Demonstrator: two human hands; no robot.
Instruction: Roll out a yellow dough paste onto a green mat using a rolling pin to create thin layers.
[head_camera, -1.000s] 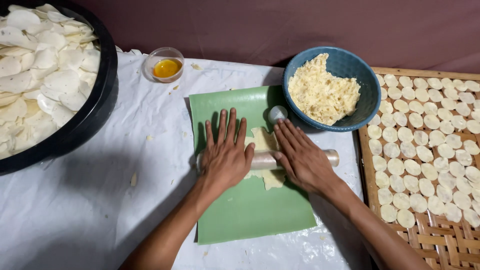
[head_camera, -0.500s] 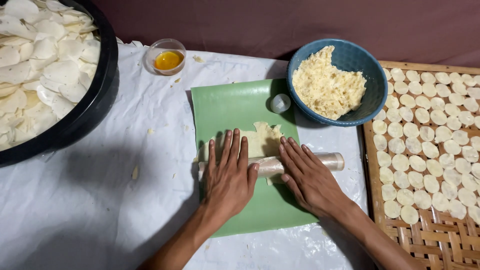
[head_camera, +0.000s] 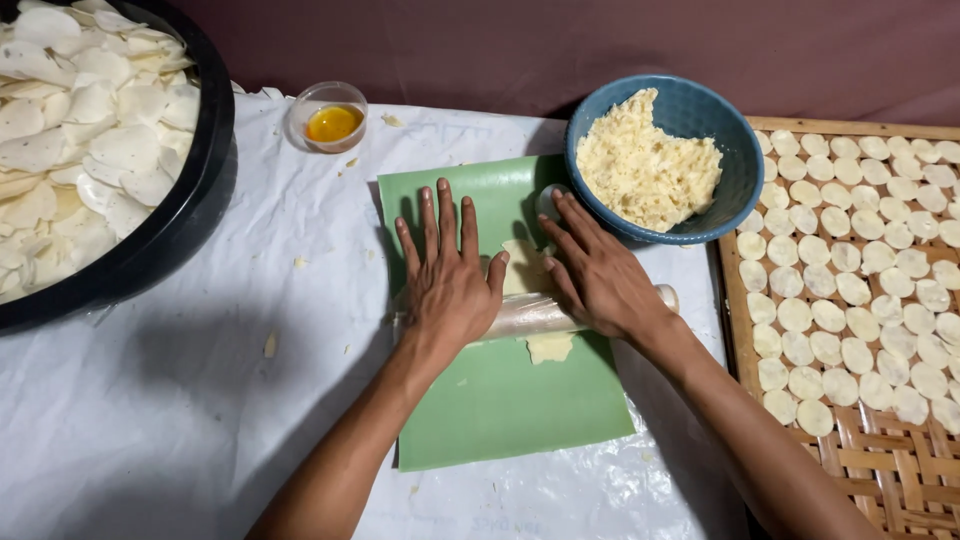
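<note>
Your worktop (head_camera: 150, 420) is covered with a white sheet, and at its far left corner stands the big black tub (head_camera: 190, 220) heaped with pale, thin chips. On your right the woven bamboo tray (head_camera: 890, 460) carries rows of small round discs. Keep both out of your elbows' path.

The green mat (head_camera: 500, 400) lies flat in the middle, with the blue bowl (head_camera: 735, 170) of crumbly yellow dough touching its far right corner. It looks flat enough to roll on; if it creeps on the sheet, ease your pressure.

Your left hand (head_camera: 445, 285) and right hand (head_camera: 600, 280) lie open and flat, fingers spread, palms pressing down on the clear rolling pin (head_camera: 535, 315); neither is closed round it. Keep them that way and level, so the pin turns freely under your palms.

The dough sheet (head_camera: 545, 345) lies under the pin at mid-mat, showing on both sides of it. Press evenly with both palms, I judge, or one edge will thin out and tear.

The small cup of amber liquid (head_camera: 333, 122) stands well apart at the far edge.
</note>
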